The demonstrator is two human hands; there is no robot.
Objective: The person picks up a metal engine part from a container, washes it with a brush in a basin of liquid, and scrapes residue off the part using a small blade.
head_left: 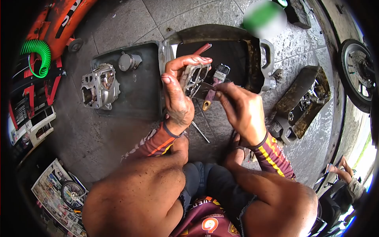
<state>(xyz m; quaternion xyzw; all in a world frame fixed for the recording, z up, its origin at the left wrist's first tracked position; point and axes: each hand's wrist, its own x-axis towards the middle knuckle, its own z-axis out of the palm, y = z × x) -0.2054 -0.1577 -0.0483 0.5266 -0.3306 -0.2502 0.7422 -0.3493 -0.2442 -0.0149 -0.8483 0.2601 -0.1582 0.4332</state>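
My left hand (pixel 178 93) is wrapped round a small metal engine part (pixel 194 81) with openings in it, held up above the floor. A thin flat blade (pixel 203 89) reaches the part's right side from my right hand (pixel 245 110), whose thumb and fingers are pinched on it. Behind those fingers a paintbrush (pixel 221 73) with dark bristles and a wooden handle end shows; what it rests on is hidden. Below and beyond my hands lies a dark open tray (pixel 213 29), with a red-handled tool (pixel 203 49) at its near-left inside.
On the left, a dark tray (pixel 132 89) holds a piston (pixel 129 61) and an engine cylinder (pixel 101 87). A dirty bin of metal parts (pixel 304 100) stands right. A wheel (pixel 357 75) is far right. Another person's leg (pixel 342 170) shows at lower right.
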